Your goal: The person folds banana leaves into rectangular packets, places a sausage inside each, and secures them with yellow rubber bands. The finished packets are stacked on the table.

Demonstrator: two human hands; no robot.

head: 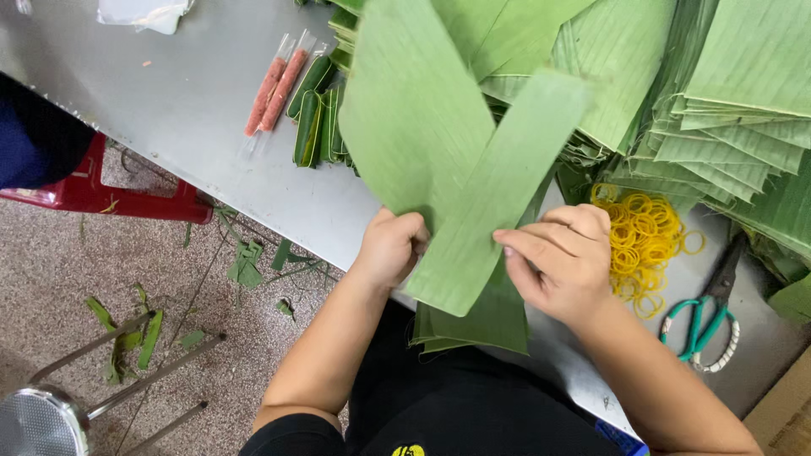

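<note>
Both arms are bare from the shoulder down — no sleeves reach the left hand point(390, 247) or right hand point(564, 262). The person wears a black top with a small yellow mark at the chest — no rings, no watch.

left hand point(391, 247): fingers curled, gripping | right hand point(564, 257): pinching, forefinger extended

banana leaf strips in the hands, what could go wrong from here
The crossed leaf strips are pinched only at their lower ends by the left hand and right hand, so they may slip out of line or split along the grain. Lower strips overhang the table edge and could slide off.
</note>
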